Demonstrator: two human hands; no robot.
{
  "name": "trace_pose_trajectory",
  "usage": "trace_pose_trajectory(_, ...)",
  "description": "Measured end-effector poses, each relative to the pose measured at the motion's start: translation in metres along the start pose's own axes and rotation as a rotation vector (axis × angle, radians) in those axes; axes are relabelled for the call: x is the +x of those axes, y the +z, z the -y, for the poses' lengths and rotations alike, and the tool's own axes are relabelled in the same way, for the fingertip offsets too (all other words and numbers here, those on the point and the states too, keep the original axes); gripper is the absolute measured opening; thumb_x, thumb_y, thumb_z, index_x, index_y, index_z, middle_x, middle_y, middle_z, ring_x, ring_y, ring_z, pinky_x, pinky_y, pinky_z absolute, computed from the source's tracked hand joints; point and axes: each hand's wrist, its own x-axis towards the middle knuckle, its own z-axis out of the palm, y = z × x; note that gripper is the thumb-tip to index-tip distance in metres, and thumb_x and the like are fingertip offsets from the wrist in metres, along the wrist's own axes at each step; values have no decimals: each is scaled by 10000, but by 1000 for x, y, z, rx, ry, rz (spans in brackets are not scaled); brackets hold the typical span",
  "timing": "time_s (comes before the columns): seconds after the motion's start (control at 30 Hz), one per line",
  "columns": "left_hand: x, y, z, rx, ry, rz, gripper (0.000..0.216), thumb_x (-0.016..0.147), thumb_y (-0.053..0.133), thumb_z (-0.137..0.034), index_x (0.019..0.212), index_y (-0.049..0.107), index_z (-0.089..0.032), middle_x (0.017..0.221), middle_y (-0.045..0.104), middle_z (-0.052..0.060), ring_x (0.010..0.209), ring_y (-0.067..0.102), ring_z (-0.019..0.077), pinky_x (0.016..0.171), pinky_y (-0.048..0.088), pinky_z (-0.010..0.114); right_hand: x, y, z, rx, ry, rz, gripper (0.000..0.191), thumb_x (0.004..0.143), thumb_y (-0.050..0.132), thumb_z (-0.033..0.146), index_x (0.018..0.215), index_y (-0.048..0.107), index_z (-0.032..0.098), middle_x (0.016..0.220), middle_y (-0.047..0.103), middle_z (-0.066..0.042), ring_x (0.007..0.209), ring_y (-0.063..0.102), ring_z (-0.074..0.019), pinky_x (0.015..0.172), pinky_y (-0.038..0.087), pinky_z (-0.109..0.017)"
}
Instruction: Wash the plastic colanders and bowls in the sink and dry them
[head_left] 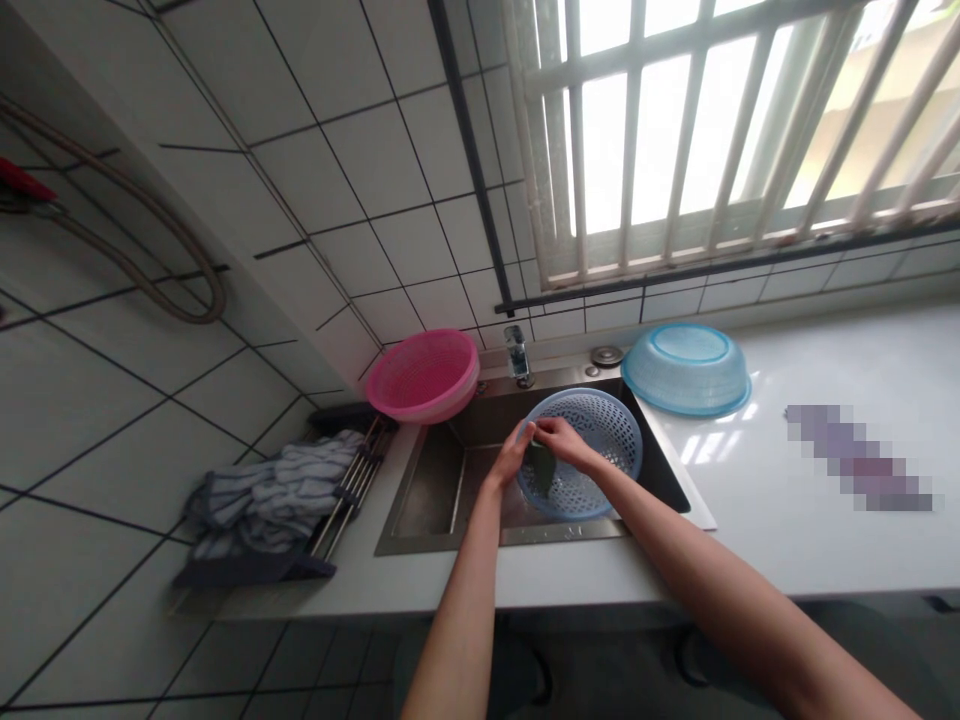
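Observation:
Both my hands meet over the steel sink (pixel 420 500). My left hand (pixel 512 456) and my right hand (pixel 564 440) are both closed on a dark green leaf (pixel 541 468), which they hold above a blue perforated colander (pixel 600 440) resting in the sink. The leaf hangs down between the two hands, in front of the colander's inside.
A pink colander (pixel 424 373) lies upside down at the sink's back left. A light blue colander (pixel 686 368) lies upside down on the white counter (pixel 825 540) at the right. The tap (pixel 517 355) stands behind the sink. A striped cloth (pixel 270 495) sits on a rack at the left.

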Motion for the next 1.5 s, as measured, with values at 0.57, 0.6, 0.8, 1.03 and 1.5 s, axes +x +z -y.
trace_pose_trajectory(0.57, 2, 0, 3, -21, -34, -29, 762, 838, 681, -780, 1347, 711, -213, 1465, 663, 119, 1451, 524, 358, 1269, 317, 489, 1, -1, 1, 16, -33, 4, 316, 840, 591, 472, 826, 665, 166, 811, 671, -31, 741, 548, -172, 711, 440, -281)
trace_pose_trajectory(0.6, 2, 1, 3, -21, -32, -12, 761, 843, 681, -774, 1344, 711, -201, 1449, 673, 127, 1434, 538, 365, 1256, 337, 497, 3, -7, 1, 33, -24, -98, 321, 839, 580, 483, 825, 652, 170, 803, 659, -27, 734, 539, -169, 697, 433, -278)
trace_pose_trajectory(0.8, -3, 3, -5, -63, -49, -1, 827, 810, 777, -703, 1436, 632, -181, 1485, 633, 176, 1418, 547, 389, 1230, 368, 545, 6, -16, -5, -17, -44, -73, 340, 865, 575, 479, 879, 680, 156, 831, 675, -37, 741, 551, -172, 702, 441, -281)
trace_pose_trajectory(1.03, -8, 4, -13, -106, -73, -68, 807, 814, 782, -685, 1468, 629, -238, 1541, 599, 129, 1485, 482, 381, 1274, 309, 514, -1, 13, -19, -199, -100, 246, 246, 846, 591, 376, 780, 677, 155, 785, 686, -52, 697, 542, -170, 683, 421, -283)
trace_pose_trajectory(1.5, -3, 0, -2, -143, -81, -75, 707, 812, 777, -693, 1315, 726, -199, 1360, 722, 129, 1389, 576, 368, 1229, 370, 510, -3, 8, -1, -61, -115, 285, 304, 826, 630, 461, 769, 660, 163, 729, 632, -13, 681, 499, -152, 652, 406, -262)
